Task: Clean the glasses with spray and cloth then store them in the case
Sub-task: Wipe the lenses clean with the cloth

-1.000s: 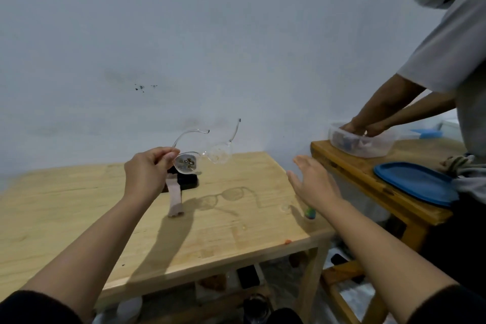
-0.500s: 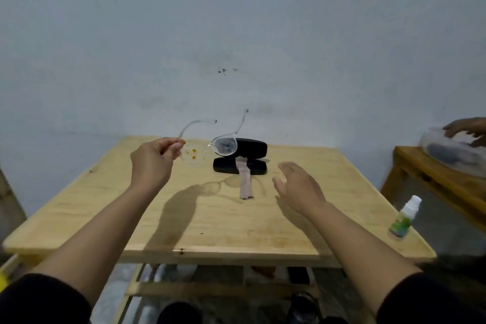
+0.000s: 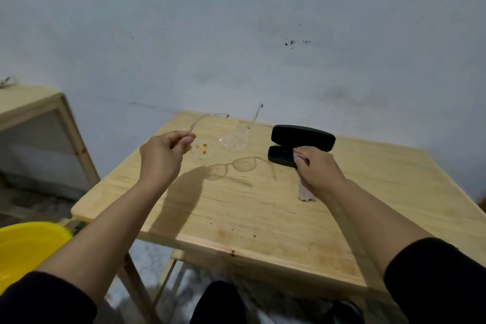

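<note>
So the left hand [image 3: 164,155] is up above the wooden table [image 3: 263,218], pinching the clear glasses [image 3: 221,139] by the end of one lens rim, right where the temple arm hinges. The glasses hang in the air with both arms unfolded and pointing toward the far wall, and the lens nearest the fingers has a few orange specks on it. Their shadow falls on the tabletop just below, a bit nearer.

Over to the right, the right hand [image 3: 315,166] is down on the table, fingers curled over the top of a pale pink cloth [image 3: 305,193]. The cloth's near end sticks out from under the hand and lies flat on the wood. Looks like a grip on the cloth, though the fingertips themselves are mostly hidden.

Just beyond that hand sits the black glasses case [image 3: 302,139], open, lid tipped up toward the far side. The cloth's upper end touches or overlaps the case's near edge; can't tell which.

Off to the left there's a second wooden table [image 3: 39,108], and a yellow basin [image 3: 29,247] pokes in at the near left.
</note>
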### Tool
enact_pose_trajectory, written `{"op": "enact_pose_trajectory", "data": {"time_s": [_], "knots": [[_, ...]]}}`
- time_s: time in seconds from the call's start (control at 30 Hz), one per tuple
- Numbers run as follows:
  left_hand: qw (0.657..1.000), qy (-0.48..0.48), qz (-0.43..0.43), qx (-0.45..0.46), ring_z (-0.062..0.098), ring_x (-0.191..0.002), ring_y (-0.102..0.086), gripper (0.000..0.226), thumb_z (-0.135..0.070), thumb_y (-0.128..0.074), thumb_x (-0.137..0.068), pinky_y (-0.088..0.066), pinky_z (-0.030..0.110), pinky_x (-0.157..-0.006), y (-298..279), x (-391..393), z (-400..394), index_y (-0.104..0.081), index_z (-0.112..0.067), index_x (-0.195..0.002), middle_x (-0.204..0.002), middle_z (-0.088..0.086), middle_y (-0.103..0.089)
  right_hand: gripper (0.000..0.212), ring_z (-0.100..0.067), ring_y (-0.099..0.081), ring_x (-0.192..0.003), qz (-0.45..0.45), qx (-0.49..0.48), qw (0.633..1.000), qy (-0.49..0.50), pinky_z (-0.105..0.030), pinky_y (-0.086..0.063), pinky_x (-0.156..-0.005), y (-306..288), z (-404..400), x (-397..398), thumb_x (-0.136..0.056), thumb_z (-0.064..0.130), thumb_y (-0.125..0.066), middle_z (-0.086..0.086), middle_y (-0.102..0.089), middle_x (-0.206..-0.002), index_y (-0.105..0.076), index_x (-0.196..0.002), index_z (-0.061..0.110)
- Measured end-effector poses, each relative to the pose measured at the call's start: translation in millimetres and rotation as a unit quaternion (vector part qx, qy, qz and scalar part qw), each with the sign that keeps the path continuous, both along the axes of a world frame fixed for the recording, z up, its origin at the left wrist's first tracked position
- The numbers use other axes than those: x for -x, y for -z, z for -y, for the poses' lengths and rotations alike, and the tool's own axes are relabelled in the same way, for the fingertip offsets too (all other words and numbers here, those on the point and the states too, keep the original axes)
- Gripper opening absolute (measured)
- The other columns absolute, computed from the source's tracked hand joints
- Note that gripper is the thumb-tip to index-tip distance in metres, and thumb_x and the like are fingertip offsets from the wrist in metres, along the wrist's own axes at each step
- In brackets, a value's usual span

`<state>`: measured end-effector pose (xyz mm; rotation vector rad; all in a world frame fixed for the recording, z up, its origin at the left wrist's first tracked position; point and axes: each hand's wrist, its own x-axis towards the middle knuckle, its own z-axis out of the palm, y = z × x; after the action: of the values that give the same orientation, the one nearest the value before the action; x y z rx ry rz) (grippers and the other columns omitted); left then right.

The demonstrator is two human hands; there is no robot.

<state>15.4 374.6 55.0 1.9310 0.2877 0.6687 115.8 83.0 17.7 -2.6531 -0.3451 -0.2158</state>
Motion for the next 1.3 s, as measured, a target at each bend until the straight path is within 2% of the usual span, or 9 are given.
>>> {"op": "enact_pose_trajectory", "data": {"time_s": [0.2, 0.37, 0.5, 0.67, 0.73, 0.87, 0.97, 1.1, 1.3], "knots": [[1.000, -0.002, -0.012, 0.013, 0.008, -0.079, -0.066, 0.013, -0.016, -0.058, -0.089, -0.044, 0.013, -0.079, 8.0, -15.1, -2.0, -0.070, -0.015, -0.094, -0.091, -0.002, -0.069, 0.036, -0.026, -0.049, -0.121, 0.005, 0.055, 0.998, -0.025, -0.034, -0.038, -0.097, 7.6, 1.7, -17.6, -0.096, 0.031, -0.039, 0.003, -0.058, -0.133, -0.062, -0.122, 0.023], [1.000, 0.002, -0.018, 0.016, 0.003, -0.076, -0.065, 0.014, -0.016, -0.060, -0.088, -0.041, -0.004, -0.067, 17.0, -26.1, 1.7, -0.071, -0.013, -0.097, -0.089, -0.002, -0.070, 0.035, -0.029, -0.052, -0.113, 0.027, 0.015, 0.999, -0.037, -0.037, -0.041, -0.094, 18.5, 4.1, -25.7, -0.096, 0.026, -0.041, -0.008, -0.065, -0.120, -0.069, -0.110, 0.012], [1.000, 0.006, -0.021, 0.015, 0.001, -0.076, -0.064, 0.015, -0.018, -0.061, -0.088, -0.044, -0.001, -0.066, 19.5, -29.7, 4.0, -0.071, -0.013, -0.098, -0.090, -0.002, -0.070, 0.033, -0.026, -0.055, -0.105, 0.032, -0.018, 0.999, -0.035, -0.031, -0.041, -0.088, 19.1, 6.2, -27.9, -0.095, 0.022, -0.045, -0.013, -0.067, -0.112, -0.071, -0.103, 0.003], [0.999, 0.009, -0.020, 0.026, -0.001, -0.077, -0.064, 0.013, -0.019, -0.061, -0.088, -0.044, -0.001, -0.066, 18.8, -32.2, 6.3, -0.071, -0.017, -0.096, -0.089, -0.004, -0.070, 0.025, -0.018, -0.059, -0.100, 0.039, -0.104, 0.993, -0.039, -0.028, -0.046, -0.087, 6.5, 11.6, -20.3, -0.090, 0.016, -0.051, -0.005, -0.067, -0.104, -0.074, -0.095, 0.007], [0.999, 0.010, -0.020, 0.024, -0.001, -0.078, -0.064, 0.013, -0.020, -0.061, -0.088, -0.044, 0.003, -0.068, 19.3, -32.7, 8.0, -0.071, -0.018, -0.096, -0.088, -0.003, -0.070, 0.025, -0.013, -0.058, -0.094, 0.026, -0.119, 0.991, -0.064, -0.015, -0.043, -0.080, -1.3, 16.8, -13.3, -0.087, 0.011, -0.053, 0.000, -0.063, -0.103, -0.072, -0.104, 0.013], [0.999, 0.015, -0.023, 0.022, 0.001, -0.077, -0.064, 0.014, -0.020, -0.061, -0.088, -0.043, 0.001, -0.067, 22.5, -31.7, 14.4, -0.071, -0.017, -0.097, -0.087, -0.002, -0.070, 0.041, -0.011, -0.052, -0.098, -0.050, -0.011, 0.986, -0.161, -0.003, -0.032, -0.079, -7.1, 34.4, -8.8, -0.078, 0.010, -0.058, -0.007, -0.061, -0.104, -0.066, -0.114, 0.029], [0.999, 0.018, -0.027, 0.016, 0.002, -0.079, -0.065, 0.013, -0.021, -0.061, -0.088, -0.041, 0.005, -0.070, 23.7, -30.8, 19.8, -0.071, -0.018, -0.095, -0.086, -0.003, -0.070, 0.038, -0.010, -0.048, -0.106, -0.090, 0.031, 0.980, -0.175, -0.008, -0.034, -0.084, -5.2, 36.5, -6.8, -0.079, 0.010, -0.060, -0.001, -0.051, -0.118, -0.068, -0.110, 0.030], [0.999, 0.020, -0.028, 0.019, -0.002, -0.077, -0.064, 0.013, -0.020, -0.061, -0.088, -0.042, -0.001, -0.064, 24.0, -30.0, 23.3, -0.072, -0.017, -0.095, -0.085, -0.003, -0.070, 0.025, -0.010, -0.044, -0.113, -0.070, 0.095, 0.978, -0.174, -0.018, -0.031, -0.092, -3.0, 31.8, -8.7, -0.084, 0.015, -0.059, 0.002, -0.046, -0.124, -0.071, -0.105, 0.025], [0.999, 0.020, -0.031, 0.016, -0.002, -0.075, -0.063, 0.012, -0.018, -0.061, -0.087, -0.041, -0.004, -0.063, 25.1, -29.4, 26.6, -0.072, -0.017, -0.093, -0.082, -0.002, -0.070, 0.010, -0.015, -0.052, -0.093, -0.039, 0.084, 0.986, -0.137, -0.024, -0.038, -0.079, -0.1, 27.5, -8.7, -0.087, 0.015, -0.057, 0.002, -0.052, -0.102, -0.060, -0.078, 0.016]]}}
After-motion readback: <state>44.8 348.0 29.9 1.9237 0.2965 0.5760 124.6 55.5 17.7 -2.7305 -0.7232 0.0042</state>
